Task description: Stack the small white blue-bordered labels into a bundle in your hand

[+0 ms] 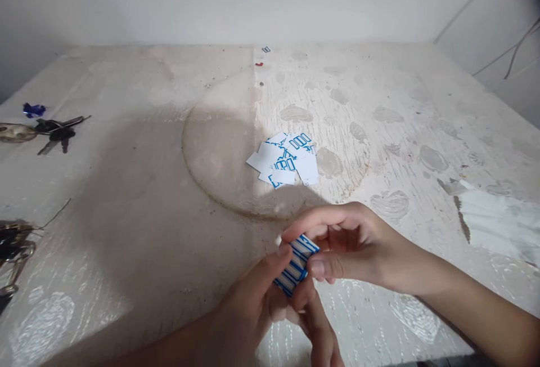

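Note:
Between my two hands, low in the head view, is a small piece of card (294,265) printed with blue outlined bars on white. My left hand (274,294) grips its left and lower edges with thumb and fingers. The fingers of my right hand (348,243) pinch its upper right side. Whether it is one card or a thin stack, I cannot tell. Just beyond my hands lies a loose pile of white paper pieces (282,159), some blank side up, others showing blue print.
A bunch of keys (59,130) and a crumpled blue wrapper (34,110) lie at the far left of the table (147,187). Dark metal items (17,254) sit at the near left edge. A whitish sheet (498,218) is at the right. Small scraps (259,64) lie near the wall.

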A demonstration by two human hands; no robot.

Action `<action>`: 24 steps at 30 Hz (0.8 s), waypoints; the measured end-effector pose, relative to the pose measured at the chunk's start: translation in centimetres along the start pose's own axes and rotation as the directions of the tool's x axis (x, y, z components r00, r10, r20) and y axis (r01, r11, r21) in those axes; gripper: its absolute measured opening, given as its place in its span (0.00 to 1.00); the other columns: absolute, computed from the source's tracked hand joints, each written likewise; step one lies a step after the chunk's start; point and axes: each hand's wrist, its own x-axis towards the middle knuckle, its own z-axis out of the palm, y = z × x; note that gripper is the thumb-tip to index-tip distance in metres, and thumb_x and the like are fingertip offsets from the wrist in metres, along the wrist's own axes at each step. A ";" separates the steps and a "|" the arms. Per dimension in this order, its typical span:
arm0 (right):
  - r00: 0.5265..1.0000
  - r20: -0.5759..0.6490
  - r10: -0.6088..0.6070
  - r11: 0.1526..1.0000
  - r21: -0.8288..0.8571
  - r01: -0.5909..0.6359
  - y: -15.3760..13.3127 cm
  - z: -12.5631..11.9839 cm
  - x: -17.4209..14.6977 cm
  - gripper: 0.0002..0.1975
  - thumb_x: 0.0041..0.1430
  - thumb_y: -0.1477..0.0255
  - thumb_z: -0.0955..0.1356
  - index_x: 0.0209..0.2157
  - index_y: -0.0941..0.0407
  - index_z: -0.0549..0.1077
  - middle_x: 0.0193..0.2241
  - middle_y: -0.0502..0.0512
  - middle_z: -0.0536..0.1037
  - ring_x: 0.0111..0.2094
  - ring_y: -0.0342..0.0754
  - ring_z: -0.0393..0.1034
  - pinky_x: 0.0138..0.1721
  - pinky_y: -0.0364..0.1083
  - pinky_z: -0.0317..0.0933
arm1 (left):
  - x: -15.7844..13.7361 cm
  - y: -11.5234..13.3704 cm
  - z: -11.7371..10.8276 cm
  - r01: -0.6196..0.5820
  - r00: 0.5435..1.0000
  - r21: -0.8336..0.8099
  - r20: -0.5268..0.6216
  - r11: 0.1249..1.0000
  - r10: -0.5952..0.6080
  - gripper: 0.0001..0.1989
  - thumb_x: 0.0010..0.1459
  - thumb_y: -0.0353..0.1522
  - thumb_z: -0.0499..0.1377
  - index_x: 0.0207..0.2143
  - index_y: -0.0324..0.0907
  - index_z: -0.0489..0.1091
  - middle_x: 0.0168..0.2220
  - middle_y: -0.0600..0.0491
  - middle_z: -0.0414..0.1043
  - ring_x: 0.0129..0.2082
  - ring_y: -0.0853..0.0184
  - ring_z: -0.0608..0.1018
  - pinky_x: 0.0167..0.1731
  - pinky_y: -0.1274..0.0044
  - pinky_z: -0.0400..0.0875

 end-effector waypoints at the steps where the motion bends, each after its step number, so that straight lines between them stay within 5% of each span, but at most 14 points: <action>1: 1.000 -0.010 0.002 1.000 -0.019 -0.002 -0.1 0.0 0.0 0.12 0.58 0.76 0.67 0.45 0.57 0.69 0.33 0.52 0.74 0.31 0.42 0.72 0.30 0.40 0.66 | 0.0 0.0 0.0 0.010 1.000 -0.011 0.003 1.000 -0.010 0.25 0.62 0.46 0.35 0.24 0.40 0.59 0.16 0.50 0.67 0.22 0.62 0.75 0.32 0.70 0.65; 9: 0.996 -0.050 -0.078 0.994 -0.085 0.073 0.1 -0.3 0.2 0.07 0.53 0.74 0.71 0.35 0.58 0.71 0.38 0.56 0.74 0.38 0.47 0.71 0.37 0.47 0.68 | -0.3 0.6 0.8 0.047 0.999 0.029 -0.007 0.998 -0.047 0.23 0.63 0.43 0.37 0.22 0.40 0.58 0.14 0.53 0.63 0.20 0.64 0.74 0.31 0.73 0.64; 13: 0.984 -0.091 -0.153 0.983 -0.116 0.142 0.8 0.1 0.2 0.17 0.57 0.74 0.68 0.49 0.54 0.66 0.44 0.56 0.72 0.45 0.49 0.69 0.42 0.49 0.68 | -0.2 0.7 0.6 -0.009 1.000 0.067 0.000 0.998 0.009 0.21 0.63 0.42 0.38 0.23 0.40 0.57 0.15 0.54 0.64 0.20 0.66 0.74 0.29 0.75 0.65; 17: 0.983 -0.110 -0.149 0.942 -0.318 0.107 0.5 1.1 0.0 0.20 0.65 0.71 0.60 0.58 0.52 0.59 0.51 0.56 0.68 0.56 0.49 0.58 0.56 0.53 0.56 | 0.3 0.5 0.3 -0.124 0.987 0.154 -0.086 0.980 0.139 0.22 0.63 0.45 0.38 0.25 0.40 0.57 0.17 0.53 0.67 0.18 0.68 0.74 0.27 0.77 0.66; 24: 0.961 -0.114 -0.250 0.826 -0.543 0.150 0.5 2.1 -0.7 0.23 0.68 0.67 0.54 0.63 0.52 0.47 0.46 0.59 0.72 0.52 0.51 0.64 0.53 0.56 0.60 | 0.3 -0.4 0.3 -0.177 0.971 0.232 -0.117 0.956 0.208 0.24 0.62 0.46 0.37 0.27 0.39 0.60 0.17 0.52 0.68 0.18 0.70 0.73 0.24 0.79 0.68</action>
